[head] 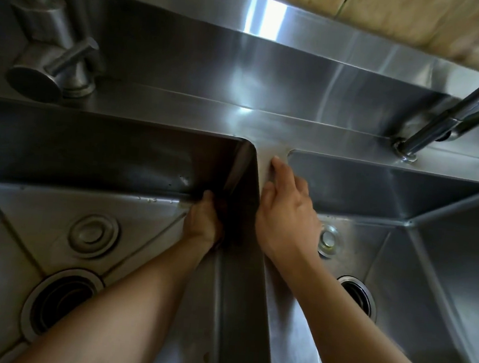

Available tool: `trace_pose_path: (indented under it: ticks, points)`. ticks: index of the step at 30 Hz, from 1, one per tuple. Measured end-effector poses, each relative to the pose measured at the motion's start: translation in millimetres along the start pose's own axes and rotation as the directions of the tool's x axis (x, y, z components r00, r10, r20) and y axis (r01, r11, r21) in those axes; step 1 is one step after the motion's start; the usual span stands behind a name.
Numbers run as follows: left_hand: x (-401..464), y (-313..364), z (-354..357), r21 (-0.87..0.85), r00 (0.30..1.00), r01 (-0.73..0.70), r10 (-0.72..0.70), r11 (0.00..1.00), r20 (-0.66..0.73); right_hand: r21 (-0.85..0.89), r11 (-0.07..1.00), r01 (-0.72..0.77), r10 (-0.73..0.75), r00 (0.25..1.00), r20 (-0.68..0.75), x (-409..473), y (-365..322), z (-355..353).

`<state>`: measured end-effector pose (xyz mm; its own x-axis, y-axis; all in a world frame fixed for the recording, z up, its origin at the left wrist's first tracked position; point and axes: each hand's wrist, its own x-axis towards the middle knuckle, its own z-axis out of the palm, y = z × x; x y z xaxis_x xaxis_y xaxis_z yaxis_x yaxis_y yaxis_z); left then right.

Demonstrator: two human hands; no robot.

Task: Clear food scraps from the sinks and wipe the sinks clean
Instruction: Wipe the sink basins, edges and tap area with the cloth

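Unmarked steel double sink (pixel 261 271)

Steel double sink unit (pixel 267 119): left basin (pixel 9 217) with small scraps (pixel 154 200) along its back edge, right basin (pixel 417 271), two faucets (pixel 54 55) (pixel 448 122) standing on the back ledge.

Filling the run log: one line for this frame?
left hand: in left sink far-right corner, at scraps | right hand: resting on divider

Glare-streaked steel backsplash (pixel 245 50) beneath beige wall (pixel 423 17)
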<state>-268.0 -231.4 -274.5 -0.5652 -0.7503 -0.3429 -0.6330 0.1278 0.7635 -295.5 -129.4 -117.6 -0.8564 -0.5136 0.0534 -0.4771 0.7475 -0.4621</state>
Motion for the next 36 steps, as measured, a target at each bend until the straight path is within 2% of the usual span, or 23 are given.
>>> trace_pose_path:
  ticks: [4,7,10,15,17,20,23,30,36]
  points:
    - [-1,-4,-1,0.032,0.998,-0.06,0.06,0.998,0.014,0.002,1.0,-0.003,0.003,1.0,-0.006,1,-1,0]
    - [2,-2,-12,0.101,0.99,-0.081,0.069,0.992,0.122,-0.009,1.0,-0.003,0.003,1.0,-0.017,1,-1,0]
    - [-8,-4,-22,0.193,0.965,-0.184,0.14,0.964,0.222,-0.01,1.0,-0.008,0.008,1.0,-0.025,0,-2,-1]
    - [-52,-19,-26,0.126,0.947,-0.129,0.085,0.984,0.309,-0.014,0.999,-0.043,0.043,0.999,-0.028,2,-5,0]
    - [-70,-29,-28,0.127,0.931,-0.159,0.106,0.979,0.349,-0.026,0.998,-0.056,0.056,0.998,-0.027,2,-7,-1]
    - [-94,-44,-31,0.114,0.892,-0.228,0.16,0.967,0.422,-0.05,0.996,-0.068,0.066,0.997,-0.033,-1,-9,-2]
    - [-116,-56,-32,0.16,0.854,-0.261,0.15,0.952,0.499,-0.077,0.995,-0.068,0.066,0.998,-0.021,-7,-14,-7]
    - [-151,-70,-40,0.204,0.746,-0.393,0.181,0.897,0.64,-0.158,0.984,-0.085,0.098,0.992,0.075,-45,-18,-23]
    - [-179,-72,-42,0.199,0.641,-0.474,0.181,0.858,0.746,-0.131,0.981,-0.145,0.15,0.988,0.029,-106,-11,-31]
